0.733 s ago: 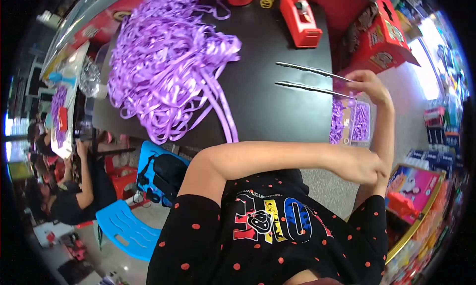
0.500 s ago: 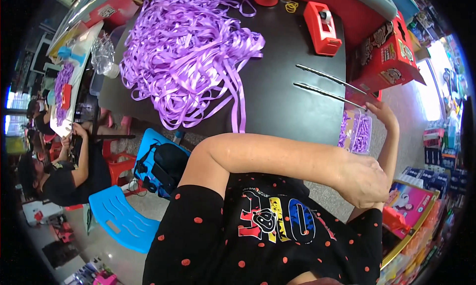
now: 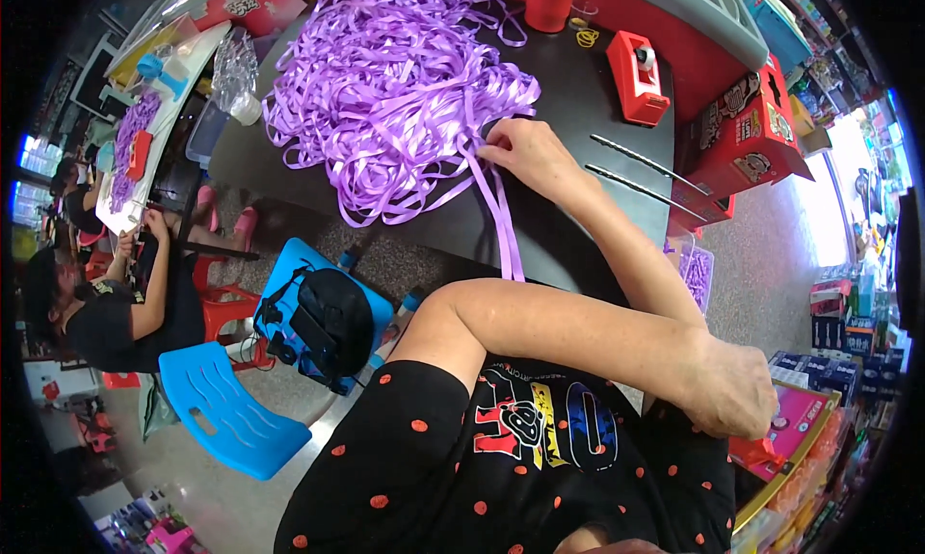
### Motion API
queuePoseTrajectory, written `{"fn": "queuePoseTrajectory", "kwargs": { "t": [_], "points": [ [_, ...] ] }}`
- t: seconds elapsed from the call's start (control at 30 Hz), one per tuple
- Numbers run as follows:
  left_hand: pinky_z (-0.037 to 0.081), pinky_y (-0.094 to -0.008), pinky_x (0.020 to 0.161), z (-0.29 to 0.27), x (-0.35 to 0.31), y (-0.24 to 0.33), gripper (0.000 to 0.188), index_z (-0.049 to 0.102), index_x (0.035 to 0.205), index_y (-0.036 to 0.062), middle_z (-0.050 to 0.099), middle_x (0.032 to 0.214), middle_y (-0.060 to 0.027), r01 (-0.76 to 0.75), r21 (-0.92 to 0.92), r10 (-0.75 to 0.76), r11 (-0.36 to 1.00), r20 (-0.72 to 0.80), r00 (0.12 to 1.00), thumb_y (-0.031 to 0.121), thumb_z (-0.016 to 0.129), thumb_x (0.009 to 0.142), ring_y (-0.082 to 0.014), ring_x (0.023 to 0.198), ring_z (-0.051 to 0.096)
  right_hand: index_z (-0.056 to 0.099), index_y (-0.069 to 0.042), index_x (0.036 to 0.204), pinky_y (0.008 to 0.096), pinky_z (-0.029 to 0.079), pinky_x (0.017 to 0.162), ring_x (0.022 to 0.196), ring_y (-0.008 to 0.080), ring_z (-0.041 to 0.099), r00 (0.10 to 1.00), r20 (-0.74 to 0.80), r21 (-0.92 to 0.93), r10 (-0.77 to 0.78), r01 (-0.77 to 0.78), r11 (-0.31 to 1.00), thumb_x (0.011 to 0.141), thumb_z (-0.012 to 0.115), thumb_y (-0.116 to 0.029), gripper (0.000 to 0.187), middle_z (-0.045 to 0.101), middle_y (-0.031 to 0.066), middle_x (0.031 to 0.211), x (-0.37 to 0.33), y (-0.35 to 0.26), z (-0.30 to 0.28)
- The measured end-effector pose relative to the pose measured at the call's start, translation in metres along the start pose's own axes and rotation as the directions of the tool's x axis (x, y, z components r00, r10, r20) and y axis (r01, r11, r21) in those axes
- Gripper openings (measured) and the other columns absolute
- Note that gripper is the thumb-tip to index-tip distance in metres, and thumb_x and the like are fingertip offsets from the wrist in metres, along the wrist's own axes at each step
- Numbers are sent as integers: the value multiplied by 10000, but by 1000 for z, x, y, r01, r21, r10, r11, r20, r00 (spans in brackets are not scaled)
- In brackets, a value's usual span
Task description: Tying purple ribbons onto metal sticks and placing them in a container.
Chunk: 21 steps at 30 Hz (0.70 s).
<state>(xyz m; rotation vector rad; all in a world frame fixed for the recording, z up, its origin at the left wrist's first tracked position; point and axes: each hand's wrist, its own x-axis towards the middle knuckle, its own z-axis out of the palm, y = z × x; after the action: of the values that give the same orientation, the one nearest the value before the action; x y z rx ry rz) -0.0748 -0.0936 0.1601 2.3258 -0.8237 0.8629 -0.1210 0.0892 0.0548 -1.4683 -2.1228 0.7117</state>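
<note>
Purple satin-like ribbon (image 3: 395,101) sprawls in a big, loose heap over the left and middle of a dark tabletop (image 3: 570,82), its narrow strands looped and tangled together, glossy, with pale highlights on the folds. At the heap's right side, the right hand (image 3: 533,153) reaches in from the right, thumb and forefinger brought together on ribbon; such a fingertip pinch probably suits strands this thin and slippery. Below that pinch, a few lengths run fairly straight to the tabletop's near edge and pass out of sight behind the left forearm. The left arm crosses the body, and the left hand (image 3: 734,392) lies over the right arm near the elbow, knuckles up, fingers curled under; whether it grips anything cannot be told. Two slim silvery rods (image 3: 636,153) lie roughly parallel, jutting past the right edge, perhaps to be within easy reach. Beyond them sits a red tape dispenser (image 3: 638,87), placed apart from the heap, likely so loops do not snag. Beside the tabletop, a clear tub (image 3: 709,282) holds small purple pieces.
</note>
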Motion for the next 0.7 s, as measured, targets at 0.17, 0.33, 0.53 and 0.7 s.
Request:
{"fn": "queuePoseTrajectory", "kwargs": {
  "t": [0.17, 0.33, 0.53, 0.7],
  "points": [
    [504, -364, 573, -10, -23, 12, 140, 634, 684, 20, 632, 696, -108, 17, 38, -17, 999, 7, 1000, 158, 613, 690, -258, 659, 652, 661, 6, 892, 332, 488, 671, 699, 246, 628, 997, -64, -37, -50, 48, 998, 771, 691, -164, 211, 646, 150, 755, -1, 3, 13],
    [485, -343, 659, -41, -63, 40, 110, 580, 783, 16, 599, 860, -102, 18, 64, -1, 998, -251, 968, 108, 597, 726, -222, 730, 600, 629, -1, 871, 284, 489, 683, 744, 120, 603, 993, 32, 427, 109, -113, 897, 786, 706, -149, 187, 641, 55, 820, -28, 7, -21],
    [484, -350, 809, -80, -138, 64, 257, 631, 972, 24, 577, 1000, -139, 522, -142, -480, 841, -643, 597, -53, 520, 754, -244, 926, 582, 545, -23, 933, 244, 513, 704, 790, 145, 648, 987, 28, 932, 159, -83, 353, 803, 665, -23, 177, 638, 63, 828, -120, 13, -89],
    [347, -321, 1010, -60, -130, -5, 336, 458, 1219, -23, 522, 1189, -105, 402, -808, -899, 432, -350, 263, 112, 517, 916, -169, 1125, 477, 563, -27, 912, 224, 498, 697, 742, 99, 617, 951, -138, 847, 278, -32, 530, 777, 708, -42, 199, 624, 32, 806, -178, 18, -125]
  ]
}}
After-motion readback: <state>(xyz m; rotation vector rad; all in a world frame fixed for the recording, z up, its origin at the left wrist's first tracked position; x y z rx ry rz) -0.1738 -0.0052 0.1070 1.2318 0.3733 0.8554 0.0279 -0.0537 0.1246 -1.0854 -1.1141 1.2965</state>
